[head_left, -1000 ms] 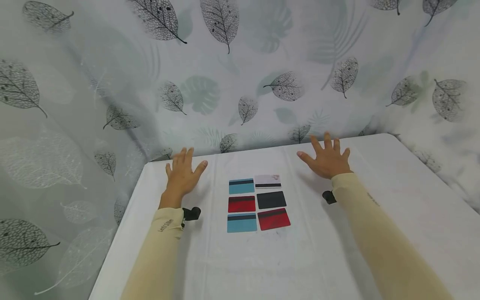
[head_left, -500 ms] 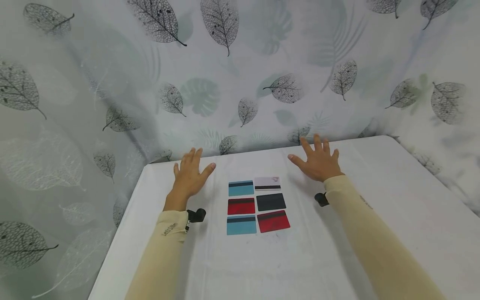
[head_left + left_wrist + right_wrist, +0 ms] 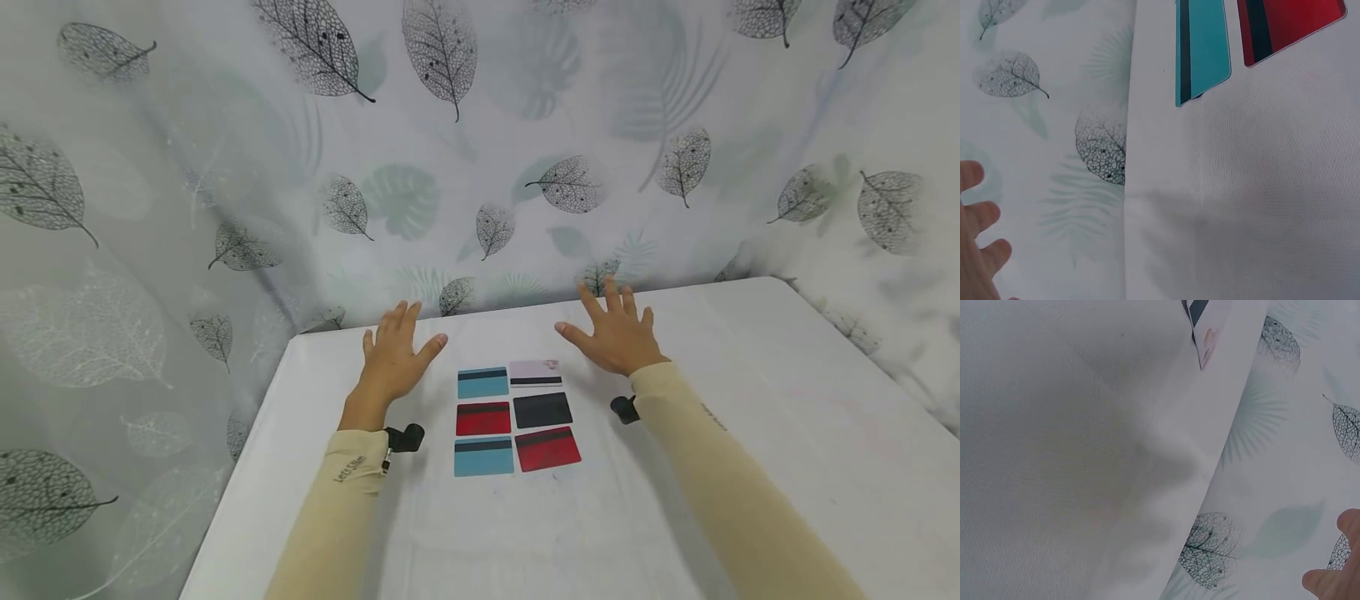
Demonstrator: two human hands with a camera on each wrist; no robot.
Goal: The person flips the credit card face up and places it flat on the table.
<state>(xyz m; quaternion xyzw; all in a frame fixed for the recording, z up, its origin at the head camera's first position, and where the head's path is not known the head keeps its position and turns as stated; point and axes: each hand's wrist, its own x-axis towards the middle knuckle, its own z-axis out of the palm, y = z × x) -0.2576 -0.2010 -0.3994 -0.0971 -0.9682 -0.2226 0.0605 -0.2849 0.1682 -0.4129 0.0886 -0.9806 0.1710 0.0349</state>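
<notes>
Magnetic-stripe cards lie flat in two columns on the white table. The left column has a blue card point(image 3: 483, 383) at the back, a red card point(image 3: 483, 419) and another blue card point(image 3: 483, 458) in front. In the right column are a white card point(image 3: 536, 374), a black card point(image 3: 543, 411) and a red card point(image 3: 548, 451). My left hand point(image 3: 393, 360) hovers left of the cards, fingers spread, holding nothing. To their right, above the table's back, my right hand point(image 3: 617, 335) is spread too and touches no card. Both wrist views show only fingertips, apart from the cards.
The white table point(image 3: 750, 433) ends at a back edge just behind the cards. A leaf-patterned curtain point(image 3: 480, 167) hangs behind it and along the left side. Small black cameras point(image 3: 405, 437) are strapped at the wrists.
Both hands have drifted inward, the left one to the right and the right one to the left, nearer the cards. The cards lie as before; the head view has shifted slightly.
</notes>
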